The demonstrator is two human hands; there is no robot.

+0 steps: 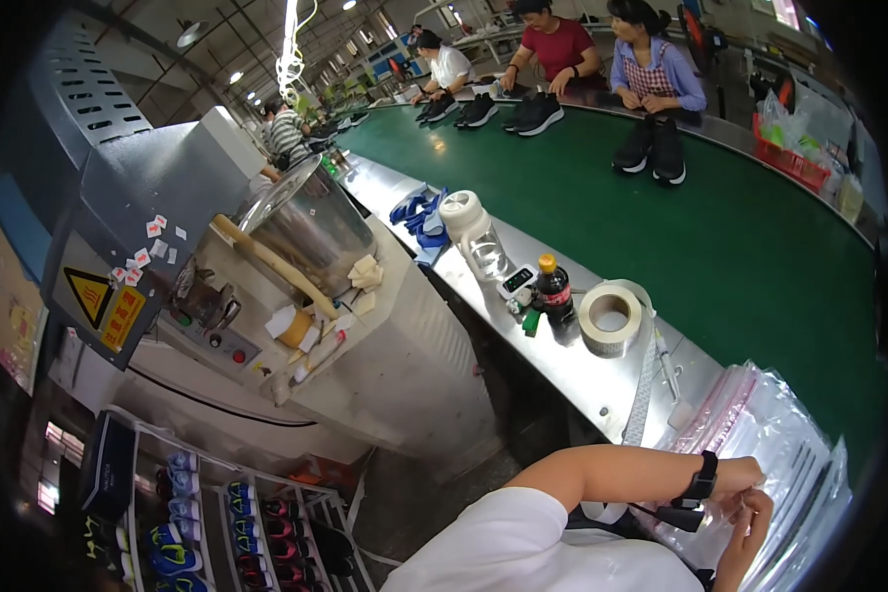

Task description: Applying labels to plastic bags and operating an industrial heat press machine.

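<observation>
Both of my hands meet at the lower right, over a stack of clear plastic bags lying on the metal ledge. My left hand, with a black band at the wrist, is closed, its fingers bent at the plastic. Just below it, my right hand pinches the same crumpled clear film. A wide roll of printed tape lies beside the stack, its loose strip trailing toward me. Near that strip rests a thin white tool, whose kind I cannot make out.
Along the ledge stand a dark soda bottle, a clear jug and blue gloves. The green conveyor carries black shoes; several people work across it. A grey machine and a shoe rack are at left.
</observation>
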